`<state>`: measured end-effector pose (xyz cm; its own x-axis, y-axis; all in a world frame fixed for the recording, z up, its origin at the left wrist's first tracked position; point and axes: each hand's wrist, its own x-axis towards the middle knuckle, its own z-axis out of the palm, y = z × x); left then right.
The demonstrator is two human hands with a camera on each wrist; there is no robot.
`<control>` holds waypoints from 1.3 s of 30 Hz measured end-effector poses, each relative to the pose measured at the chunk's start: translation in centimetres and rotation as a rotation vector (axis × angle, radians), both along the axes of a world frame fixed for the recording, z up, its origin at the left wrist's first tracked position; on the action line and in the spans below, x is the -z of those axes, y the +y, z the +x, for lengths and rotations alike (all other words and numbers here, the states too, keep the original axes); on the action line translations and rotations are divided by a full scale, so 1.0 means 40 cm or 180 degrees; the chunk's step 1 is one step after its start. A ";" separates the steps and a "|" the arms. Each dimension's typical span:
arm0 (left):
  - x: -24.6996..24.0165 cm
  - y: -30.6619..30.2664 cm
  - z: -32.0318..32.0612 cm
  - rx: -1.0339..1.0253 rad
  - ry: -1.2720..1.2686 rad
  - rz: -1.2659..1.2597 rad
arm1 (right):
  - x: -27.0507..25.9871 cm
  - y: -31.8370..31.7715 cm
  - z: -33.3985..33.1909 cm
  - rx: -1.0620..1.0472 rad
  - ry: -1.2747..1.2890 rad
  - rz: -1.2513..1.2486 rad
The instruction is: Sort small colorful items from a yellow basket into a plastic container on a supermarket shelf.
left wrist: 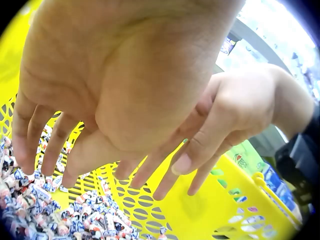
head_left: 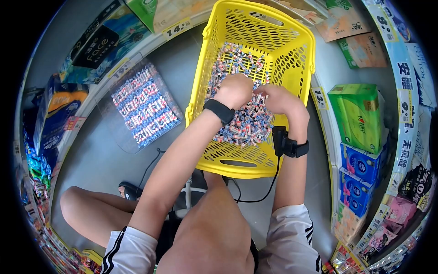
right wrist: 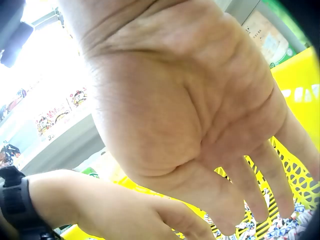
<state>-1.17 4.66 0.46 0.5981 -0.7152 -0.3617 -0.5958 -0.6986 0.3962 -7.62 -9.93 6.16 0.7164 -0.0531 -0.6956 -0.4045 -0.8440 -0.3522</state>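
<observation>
A yellow plastic basket (head_left: 292,82) stands in front of me, its floor strewn with small wrapped candies (head_left: 248,130) in red, white and blue. My left hand (head_left: 235,89) is inside it, just over the candies, its fingers pointing down and spread a little in the left wrist view. Beside it, the right hand (head_left: 280,100) hovers low over the candies with long, loosely straight fingers (right wrist: 252,195). Neither palm shows anything in it. On the floor to the left lies a clear plastic box (head_left: 175,109) filled with neat rows of the same candies (head_left: 146,107).
Shelves with tissue packs line both sides, including a green pack (head_left: 358,116) and blue packs (head_left: 358,182) at the right. A black cable (head_left: 260,201) runs from the right wrist camera (head_left: 283,141) below the basket. My bent knee (head_left: 205,223) is near the basket's front edge.
</observation>
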 end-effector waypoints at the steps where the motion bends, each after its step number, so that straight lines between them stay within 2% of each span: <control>1: -0.008 -0.009 0.007 -0.0005 -0.0001 0.0004 | 0.003 -0.008 0.013 -0.0076 -0.0129 -0.0015; 4: -0.044 -0.033 0.051 -0.0130 0.0557 0.0080 | 0.038 -0.031 0.074 -0.0169 -0.0133 -0.0037; 5: -0.046 -0.042 0.059 -0.0139 0.0552 0.0083 | 0.058 -0.040 0.099 -0.0231 -0.0168 -0.0079; 7: -0.015 -0.072 0.078 -0.0587 0.0116 0.0165 | 0.102 -0.050 0.155 -0.0203 -0.0106 -0.0123; 9: 0.034 -0.100 0.121 -0.0767 0.0366 0.0339 | 0.178 -0.053 0.205 0.0002 -0.0634 -0.0167; 10: 0.062 -0.106 0.133 -0.1094 0.0296 0.0289 | 0.228 -0.066 0.235 -0.0007 -0.0639 -0.0159; 11: 0.079 -0.109 0.140 -0.1424 0.0234 0.0246 | 0.282 -0.078 0.264 -0.0171 -0.1033 -0.0087; 12: 0.065 -0.110 0.154 -0.1261 0.0362 0.0705 | 0.327 -0.088 0.290 -0.0336 -0.1435 -0.0012; 13: 0.103 -0.109 0.162 -0.1285 0.0356 0.0716 | 0.352 -0.090 0.314 -0.0355 -0.1443 0.0007; 15: 0.152 -0.089 0.157 -0.1757 0.0213 0.0200 | 0.395 -0.089 0.341 -0.0310 -0.1822 0.0177; 16: 0.159 -0.077 0.154 -0.1862 0.0411 0.0066 | 0.411 -0.086 0.353 -0.0416 -0.1815 0.0107; 19: 0.194 -0.062 0.136 -0.2077 0.0377 0.0099 | 0.465 -0.072 0.376 -0.0612 -0.2035 0.0387; 21: 0.211 -0.052 0.134 -0.1958 0.0372 0.0150 | 0.490 -0.061 0.382 -0.0736 -0.2050 0.0332; 23: 0.217 -0.045 0.140 -0.1823 0.0764 0.0322 | 0.508 -0.049 0.378 -0.0602 -0.2356 0.0158; 24: 0.236 -0.040 0.143 -0.1818 0.0768 0.0329 | 0.500 -0.038 0.378 -0.0595 -0.2350 0.0160; 26: 0.289 -0.036 0.145 -0.1864 0.0653 0.0241 | 0.463 -0.020 0.377 -0.0497 -0.0913 0.0970; 27: 0.284 -0.032 0.153 -0.1853 0.0653 0.0232 | 0.441 -0.014 0.369 -0.0490 -0.0916 0.0958; 29: 0.266 -0.025 0.169 -0.1482 0.1284 0.0532 | 0.408 -0.006 0.340 -0.0203 0.0054 0.1343; 30: 0.303 -0.034 0.177 -0.1338 0.1227 0.0729 | 0.476 -0.021 0.328 -0.0635 -0.0750 0.1357; 31: 0.266 -0.037 0.158 -0.1327 0.1243 0.0727 | 0.477 -0.021 0.318 -0.0625 -0.0735 0.1350; 33: 0.209 -0.052 0.126 -0.2280 0.0867 0.0538 | 0.463 -0.014 0.308 -0.0628 -0.0438 0.1185; 34: 0.226 -0.053 0.133 -0.2389 0.0970 0.0389 | 0.448 -0.008 0.303 -0.0644 -0.0089 0.0920; 37: 0.222 -0.041 0.142 -0.2091 0.0922 0.0228 | 0.431 -0.001 0.275 -0.0279 0.0361 0.0965; 38: 0.220 -0.036 0.144 -0.2088 0.0923 0.0225 | 0.445 -0.006 0.257 -0.0406 -0.0243 0.0973; 39: 0.224 -0.032 0.147 -0.2064 0.1107 0.0180 | 0.455 -0.013 0.252 -0.0406 -0.0244 0.0970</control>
